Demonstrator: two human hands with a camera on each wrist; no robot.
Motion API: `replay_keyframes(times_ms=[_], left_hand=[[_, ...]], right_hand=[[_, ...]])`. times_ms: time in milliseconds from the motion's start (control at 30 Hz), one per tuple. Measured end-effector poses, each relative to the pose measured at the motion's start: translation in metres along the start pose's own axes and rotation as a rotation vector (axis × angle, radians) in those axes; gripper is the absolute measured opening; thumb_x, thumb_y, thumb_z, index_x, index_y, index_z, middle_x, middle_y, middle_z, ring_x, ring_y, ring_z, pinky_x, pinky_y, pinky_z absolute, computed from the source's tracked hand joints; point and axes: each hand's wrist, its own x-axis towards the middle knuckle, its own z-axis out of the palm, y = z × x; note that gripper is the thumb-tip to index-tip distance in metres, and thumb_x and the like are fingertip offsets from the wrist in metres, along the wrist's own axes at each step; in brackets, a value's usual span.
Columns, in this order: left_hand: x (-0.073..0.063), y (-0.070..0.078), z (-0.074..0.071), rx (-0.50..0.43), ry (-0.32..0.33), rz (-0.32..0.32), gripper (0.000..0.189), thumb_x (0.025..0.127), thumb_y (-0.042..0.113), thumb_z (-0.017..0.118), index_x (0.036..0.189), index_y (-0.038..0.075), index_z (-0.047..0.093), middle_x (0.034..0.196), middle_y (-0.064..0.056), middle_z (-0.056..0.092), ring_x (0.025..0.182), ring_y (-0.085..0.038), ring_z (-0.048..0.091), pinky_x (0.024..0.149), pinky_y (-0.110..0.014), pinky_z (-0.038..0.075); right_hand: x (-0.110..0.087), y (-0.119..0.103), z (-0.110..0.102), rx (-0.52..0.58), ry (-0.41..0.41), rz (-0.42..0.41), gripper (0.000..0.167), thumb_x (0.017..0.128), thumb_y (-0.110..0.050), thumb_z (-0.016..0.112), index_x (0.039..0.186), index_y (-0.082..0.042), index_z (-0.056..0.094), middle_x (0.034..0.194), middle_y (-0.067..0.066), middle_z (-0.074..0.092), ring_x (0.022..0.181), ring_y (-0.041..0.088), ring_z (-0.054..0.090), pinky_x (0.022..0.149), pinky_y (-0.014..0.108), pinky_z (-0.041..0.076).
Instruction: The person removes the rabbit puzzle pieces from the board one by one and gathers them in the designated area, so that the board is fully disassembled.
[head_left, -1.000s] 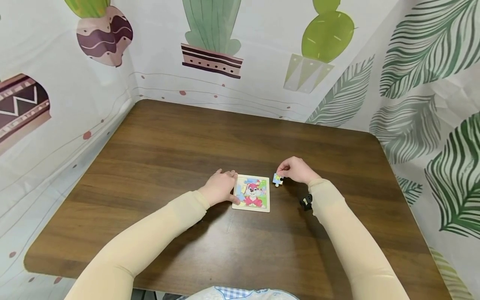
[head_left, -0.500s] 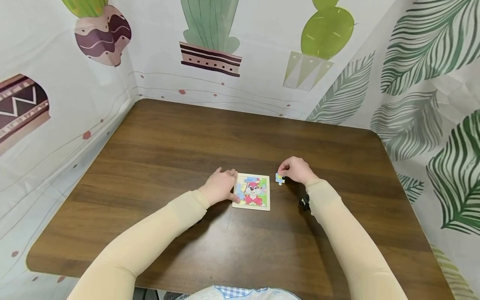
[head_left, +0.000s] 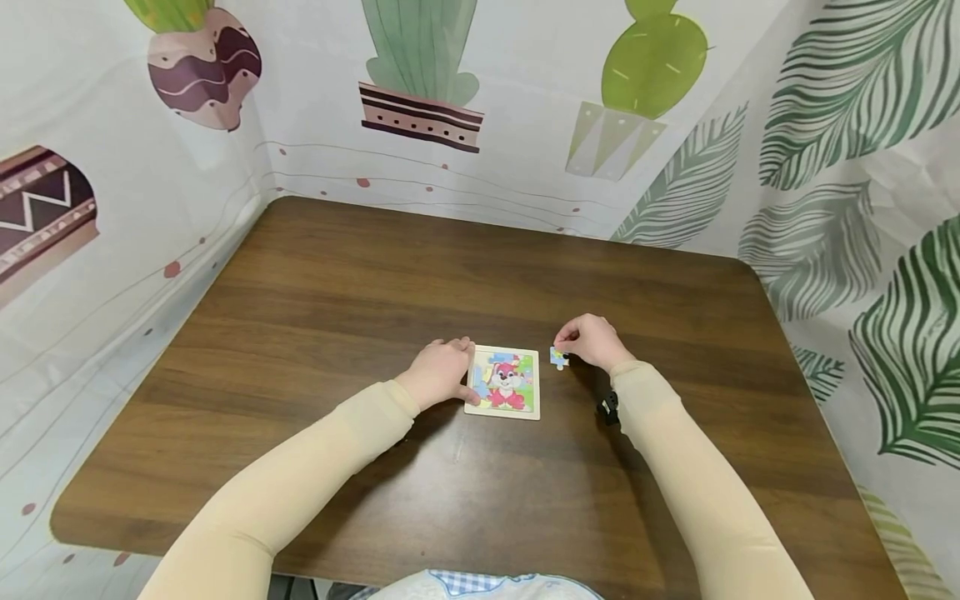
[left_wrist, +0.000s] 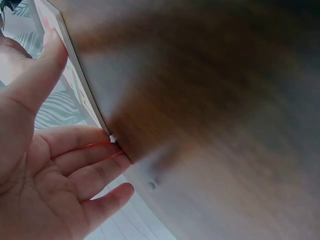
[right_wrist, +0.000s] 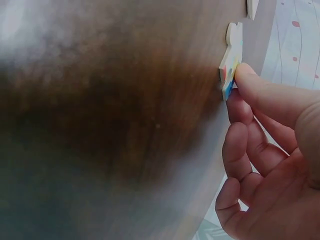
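In the head view a small square jigsaw tray with a pale wooden rim lies on the table. Its picture is a pink cartoon animal on blue and green. My left hand rests at the tray's left side, thumb on the near left corner and fingers by the far left corner. The left wrist view has those fingers nearly straight along the edge. Just right of the tray, my right hand pinches a blue and yellow puzzle piece between thumb and forefinger. From the right wrist, the piece appears edge-on, close over the table.
The brown wooden table spreads around both hands. White cloth printed with cacti and leaves hangs behind it and at both sides. A black device sits at the right wrist.
Over the last second, the right hand has shifted the piece slightly, and it looks a little turned. The left hand remains at the tray's left side.
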Motion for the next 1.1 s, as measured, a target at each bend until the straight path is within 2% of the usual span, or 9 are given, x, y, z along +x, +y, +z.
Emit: replay_keyframes(times_ms=[133,300,433,700,867,1100], left_hand=[[0.001,0.001,0.0,-0.004,-0.002,-0.002,0.095,0.069,0.06,0.071,0.137,-0.003,0.047,0.14,-0.017,0.048,0.129,-0.025,0.047,0.104,-0.041,0.04],[0.0,0.002,-0.002,0.006,0.006,0.003,0.095,0.07,0.06,0.071,0.136,-0.004,0.047,0.139,-0.018,0.049,0.128,-0.026,0.049,0.1,-0.038,0.044],[0.0,0.001,-0.003,0.015,0.011,0.004,0.095,0.07,0.06,0.071,0.136,-0.004,0.048,0.139,-0.018,0.049,0.127,-0.026,0.049,0.098,-0.037,0.046],[0.0,0.002,-0.005,0.002,0.006,0.0,0.094,0.07,0.059,0.072,0.135,-0.004,0.048,0.139,-0.019,0.049,0.128,-0.026,0.048,0.099,-0.038,0.044],[0.0,0.004,-0.005,-0.009,-0.003,-0.004,0.093,0.071,0.058,0.072,0.135,-0.005,0.048,0.139,-0.019,0.049,0.128,-0.027,0.048,0.1,-0.039,0.043],[0.0,0.003,-0.004,-0.013,-0.003,-0.006,0.094,0.071,0.058,0.072,0.135,-0.005,0.048,0.139,-0.019,0.049,0.128,-0.026,0.048,0.101,-0.039,0.043]], right_hand=[[-0.002,0.001,-0.002,0.013,-0.004,0.006,0.01,0.084,-0.017,0.071,0.085,-0.007,0.074,0.082,0.003,0.071,0.074,0.019,0.056,0.068,0.032,0.043],[-0.005,-0.001,-0.007,0.026,0.039,-0.007,0.012,0.086,-0.018,0.07,0.09,-0.007,0.074,0.09,0.007,0.071,0.08,0.022,0.059,0.073,0.036,0.048],[-0.004,-0.008,-0.006,0.024,0.063,-0.047,0.013,0.087,-0.018,0.068,0.091,-0.007,0.073,0.092,0.009,0.07,0.083,0.024,0.059,0.077,0.038,0.05],[0.0,-0.026,0.011,0.024,0.082,-0.138,0.009,0.086,-0.016,0.069,0.088,-0.008,0.072,0.084,0.005,0.068,0.077,0.02,0.057,0.072,0.033,0.049],[0.001,-0.039,0.025,0.031,0.045,-0.215,0.008,0.087,-0.017,0.07,0.09,-0.01,0.072,0.084,0.002,0.066,0.075,0.017,0.055,0.068,0.029,0.049],[0.001,-0.055,0.037,0.02,-0.062,-0.311,0.015,0.082,-0.018,0.075,0.095,-0.011,0.073,0.084,0.0,0.063,0.074,0.014,0.054,0.066,0.025,0.05]])
